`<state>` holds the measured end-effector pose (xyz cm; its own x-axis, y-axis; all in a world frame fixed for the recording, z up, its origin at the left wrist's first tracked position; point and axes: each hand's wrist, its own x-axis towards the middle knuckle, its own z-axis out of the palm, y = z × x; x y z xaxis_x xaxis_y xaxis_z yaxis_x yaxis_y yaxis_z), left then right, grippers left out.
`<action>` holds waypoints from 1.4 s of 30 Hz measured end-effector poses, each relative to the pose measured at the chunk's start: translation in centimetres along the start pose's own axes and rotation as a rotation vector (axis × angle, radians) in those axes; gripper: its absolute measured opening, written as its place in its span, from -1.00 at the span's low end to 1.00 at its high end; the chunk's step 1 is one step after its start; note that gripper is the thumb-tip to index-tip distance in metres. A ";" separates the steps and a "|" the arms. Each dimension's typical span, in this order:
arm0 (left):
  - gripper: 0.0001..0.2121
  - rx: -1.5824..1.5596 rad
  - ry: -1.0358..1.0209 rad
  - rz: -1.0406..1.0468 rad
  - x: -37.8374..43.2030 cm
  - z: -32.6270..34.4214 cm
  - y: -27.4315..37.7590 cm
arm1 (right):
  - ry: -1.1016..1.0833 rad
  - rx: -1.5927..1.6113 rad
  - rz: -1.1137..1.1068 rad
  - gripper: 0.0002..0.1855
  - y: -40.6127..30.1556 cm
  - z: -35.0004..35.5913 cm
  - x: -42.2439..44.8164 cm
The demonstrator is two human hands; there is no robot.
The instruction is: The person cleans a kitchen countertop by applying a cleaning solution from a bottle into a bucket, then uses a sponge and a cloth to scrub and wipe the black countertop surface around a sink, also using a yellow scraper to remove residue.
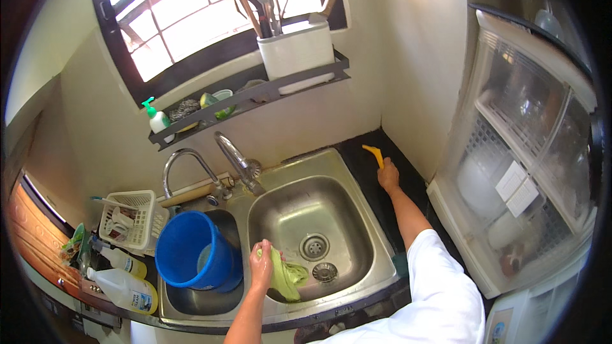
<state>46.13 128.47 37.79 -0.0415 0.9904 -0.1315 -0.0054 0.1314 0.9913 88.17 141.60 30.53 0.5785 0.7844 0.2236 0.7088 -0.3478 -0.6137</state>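
My left hand [261,266] grips a wet lime-green cloth [287,277], which hangs over the near left part of the right sink basin [330,210]. My right hand [388,177] is stretched out over the black countertop [368,162] right of the sink. Its fingers are closed around a yellow plastic tool [375,152] with a bent end; the rest is hidden in the hand, so its kind is unclear. In the basin, a metal strainer [324,272] lies near the drain [314,247]. A blue bucket [186,248] stands tilted in the smaller left basin [201,303].
Two chrome faucets [239,160] [184,153] rise behind the basins. At left are a white plastic basket [129,220] and bottles of yellow liquid [126,291]. A wall rack [248,98] holds a pump bottle [157,119], scrubbers and a utensil holder [296,50]. A clear-doored dish cabinet [521,153] borders the right.
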 end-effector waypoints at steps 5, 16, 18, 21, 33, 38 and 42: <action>-0.67 0.043 -0.092 0.079 2.6 3.4 0.1 | 0.105 0.333 0.257 -0.71 2.0 -4.4 -0.6; -0.56 0.169 -0.345 0.523 8.7 12.8 5.9 | 0.118 0.740 0.256 -0.77 4.4 -16.7 -16.6; -0.55 0.246 -0.409 0.544 10.2 15.9 8.5 | 0.163 0.782 0.317 -0.79 5.9 -20.1 -21.3; -0.49 0.152 -0.469 0.413 14.8 21.9 11.1 | 0.244 0.723 0.401 -0.78 7.2 -24.5 -28.5; -0.38 1.087 -0.593 0.786 25.2 37.1 -6.1 | 0.527 0.023 0.506 -0.86 8.3 -27.4 -50.9; -0.47 0.912 -0.713 1.156 19.0 41.2 -9.8 | 0.570 -0.283 0.571 -0.86 10.6 -25.8 -53.7; -0.46 0.813 -0.923 1.166 9.6 41.7 -10.3 | 0.554 -0.595 0.332 -0.78 9.1 -25.7 -49.7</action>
<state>87.45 138.33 26.34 0.9029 0.2222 0.3681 0.0936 -0.9372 0.3360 76.21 86.26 33.32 0.7953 0.2866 0.5342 0.4726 -0.8450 -0.2503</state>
